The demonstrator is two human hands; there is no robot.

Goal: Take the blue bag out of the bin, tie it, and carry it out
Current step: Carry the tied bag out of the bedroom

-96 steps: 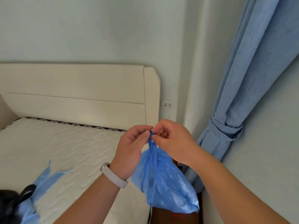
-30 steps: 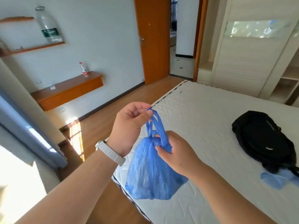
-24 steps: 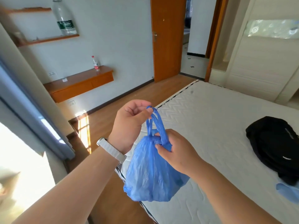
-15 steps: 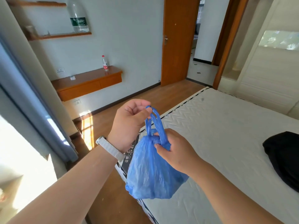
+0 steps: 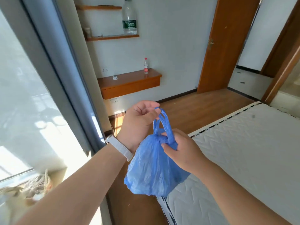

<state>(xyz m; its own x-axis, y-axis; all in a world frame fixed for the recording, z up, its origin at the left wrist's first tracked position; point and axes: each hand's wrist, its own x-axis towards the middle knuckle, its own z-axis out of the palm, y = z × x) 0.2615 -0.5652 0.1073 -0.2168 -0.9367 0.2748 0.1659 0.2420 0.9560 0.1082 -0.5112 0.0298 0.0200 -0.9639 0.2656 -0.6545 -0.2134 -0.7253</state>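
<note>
The blue bag hangs in mid-air in front of me, full and bunched at its neck, over the corner of the mattress. My left hand pinches the top of the bag's handle loops. My right hand grips the gathered neck just below the loops. A white watch band sits on my left wrist. No bin is in view.
The white mattress fills the right. Wooden floor leads to an open orange door and a doorway beyond. A wall-mounted wooden desk with a small bottle and upper shelves with a large bottle stand ahead. A window and blue curtain are at left.
My view has swung left from the bed toward the window and door; the black backpack has left the frame. Both hands keep the same hold on the bag.
</note>
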